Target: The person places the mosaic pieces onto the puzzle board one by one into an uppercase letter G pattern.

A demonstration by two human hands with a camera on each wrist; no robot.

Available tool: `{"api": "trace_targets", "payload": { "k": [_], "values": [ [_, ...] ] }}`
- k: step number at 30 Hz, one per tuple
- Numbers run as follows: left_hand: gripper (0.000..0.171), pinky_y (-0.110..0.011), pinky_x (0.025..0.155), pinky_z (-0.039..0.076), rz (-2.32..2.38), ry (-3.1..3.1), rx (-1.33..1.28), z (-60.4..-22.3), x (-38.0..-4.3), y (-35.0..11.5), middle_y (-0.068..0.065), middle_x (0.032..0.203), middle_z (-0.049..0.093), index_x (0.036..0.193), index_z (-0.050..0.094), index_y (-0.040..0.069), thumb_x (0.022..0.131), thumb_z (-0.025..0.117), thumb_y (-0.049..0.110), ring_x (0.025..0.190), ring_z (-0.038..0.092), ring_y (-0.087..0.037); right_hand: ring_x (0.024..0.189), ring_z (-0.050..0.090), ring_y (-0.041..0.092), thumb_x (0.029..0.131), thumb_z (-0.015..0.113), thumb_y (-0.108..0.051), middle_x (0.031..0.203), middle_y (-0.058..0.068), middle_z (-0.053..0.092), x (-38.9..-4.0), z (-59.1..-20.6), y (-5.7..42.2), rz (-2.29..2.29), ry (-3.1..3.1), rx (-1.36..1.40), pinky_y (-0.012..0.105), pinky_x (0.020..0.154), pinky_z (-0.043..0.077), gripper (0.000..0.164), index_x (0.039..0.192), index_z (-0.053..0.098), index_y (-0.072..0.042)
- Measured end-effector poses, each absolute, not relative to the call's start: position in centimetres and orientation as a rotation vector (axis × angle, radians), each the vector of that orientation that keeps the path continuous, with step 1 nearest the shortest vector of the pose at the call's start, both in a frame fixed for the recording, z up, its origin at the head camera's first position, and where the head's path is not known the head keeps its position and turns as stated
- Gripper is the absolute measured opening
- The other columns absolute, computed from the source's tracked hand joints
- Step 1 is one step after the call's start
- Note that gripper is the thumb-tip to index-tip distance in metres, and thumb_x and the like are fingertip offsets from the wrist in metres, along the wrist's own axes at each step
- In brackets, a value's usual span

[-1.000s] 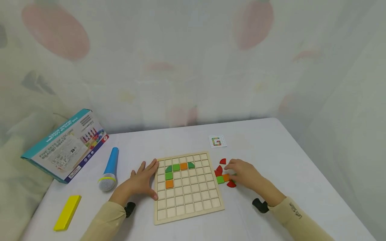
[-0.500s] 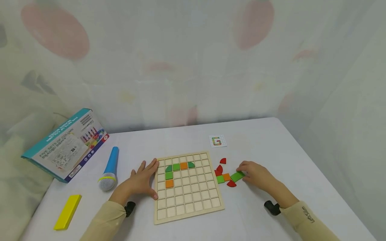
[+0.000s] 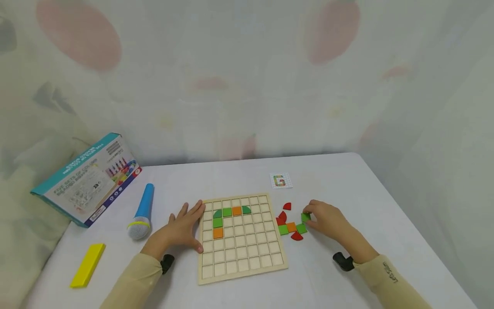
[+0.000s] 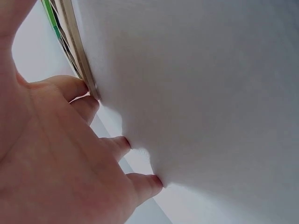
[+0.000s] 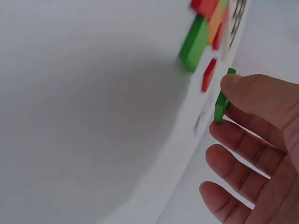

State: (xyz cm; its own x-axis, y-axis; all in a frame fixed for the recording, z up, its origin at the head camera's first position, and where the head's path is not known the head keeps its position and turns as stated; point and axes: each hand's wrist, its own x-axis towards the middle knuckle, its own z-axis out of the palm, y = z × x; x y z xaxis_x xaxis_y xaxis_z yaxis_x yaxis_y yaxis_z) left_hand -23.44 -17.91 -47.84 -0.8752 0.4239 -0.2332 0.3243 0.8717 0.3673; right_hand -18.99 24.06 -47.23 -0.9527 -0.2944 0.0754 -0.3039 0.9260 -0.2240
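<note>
My L hand [image 3: 178, 231] is touching the L edge of the pale wooden grid board [image 3: 240, 241], fingers spread, prob. to stop it sliding. R of the board, my R hand [image 3: 326, 219] is pinching a thin green square tile [image 3: 305, 217] btwn thumb & fingertips; loose red quarter-round tiles [image 3: 296, 236] are lying near the board's R edge, seemingly for easy reach.

Table [image 3: 316, 277]: grid board [image 3: 244, 242] near middle; inlaid tiles [image 3: 218, 222] along a far row and down its left part; loose tiles [image 3: 291, 227] just right; card [image 3: 281, 180] beyond them; microphone [image 3: 143, 210] left of board, box [image 3: 90, 180] left of microphone, block [image 3: 88, 265] near left
</note>
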Motion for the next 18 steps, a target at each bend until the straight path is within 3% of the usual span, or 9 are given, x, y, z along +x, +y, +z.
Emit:
{"api": "trace_targets", "payload": {
  "k": [9,18],
  "values": [
    [0.136,-0.075,0.094,0.003,0.426,2.741,0.535,-47.8,-23.5,-18.0,-0.008,0.155,0.007,0.149,0.016,0.012,0.040,0.084,0.057,0.137,-0.002,-0.046,0.067,0.053,0.005,0.074,0.077,-0.024,0.082,-0.007,0.059,-19.8,-46.1,17.7,0.422,-2.847,0.653,0.018,0.055,0.044,0.022,0.091,0.070,-0.012],
    [0.135,-0.075,0.094,0.002,0.430,2.726,0.532,-47.9,-23.6,-17.8,-0.006,0.155,0.005,0.149,0.015,0.014,0.041,0.085,0.055,0.137,-0.003,-0.045,0.075,0.056,0.008,0.077,0.073,-0.030,0.085,-0.007,0.062,-19.3,-46.3,9.2,0.372,-2.758,0.961,0.019,0.058,0.047,0.022,0.093,0.070,-0.014]
  ]
}}
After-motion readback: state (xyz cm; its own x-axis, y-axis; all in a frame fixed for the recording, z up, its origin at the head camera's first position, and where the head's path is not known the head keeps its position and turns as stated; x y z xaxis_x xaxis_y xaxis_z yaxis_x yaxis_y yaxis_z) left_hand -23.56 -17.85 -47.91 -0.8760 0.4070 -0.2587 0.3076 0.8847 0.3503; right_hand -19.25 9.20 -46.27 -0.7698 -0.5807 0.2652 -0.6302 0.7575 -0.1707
